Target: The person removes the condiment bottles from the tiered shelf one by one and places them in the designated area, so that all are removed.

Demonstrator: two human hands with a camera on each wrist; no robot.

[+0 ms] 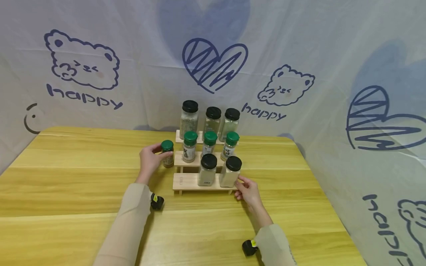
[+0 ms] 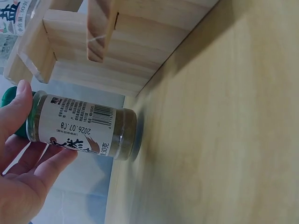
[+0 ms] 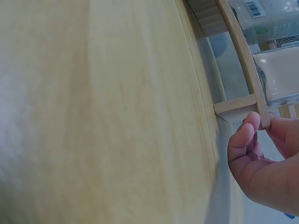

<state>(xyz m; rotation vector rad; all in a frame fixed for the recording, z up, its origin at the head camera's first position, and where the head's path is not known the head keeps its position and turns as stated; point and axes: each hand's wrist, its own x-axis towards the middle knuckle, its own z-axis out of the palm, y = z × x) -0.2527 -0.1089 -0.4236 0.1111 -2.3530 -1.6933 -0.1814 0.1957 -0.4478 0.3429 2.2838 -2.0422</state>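
My left hand (image 1: 149,162) grips a small green-capped spice jar (image 2: 77,123) near its cap, thumb on one side and fingers on the other. The jar stands upright just left of the middle tier of a three-step wooden spice rack (image 1: 189,181), its base close over the tabletop. At the rack's front right corner, my right hand (image 1: 249,192) pinches the end of the lowest shelf (image 3: 256,86) between thumb and curled fingers. Right above those fingers sits a black-lidded jar (image 1: 230,175) of pale powder, with a similar jar (image 1: 207,176) to its left.
Three green-capped jars, one of them a labelled shaker (image 1: 189,152), stand on the middle tier. Three taller black-lidded jars, including a jar (image 1: 189,123) at the left, line the top tier. Behind the wooden table (image 1: 73,177) hangs a printed cloth (image 1: 149,74).
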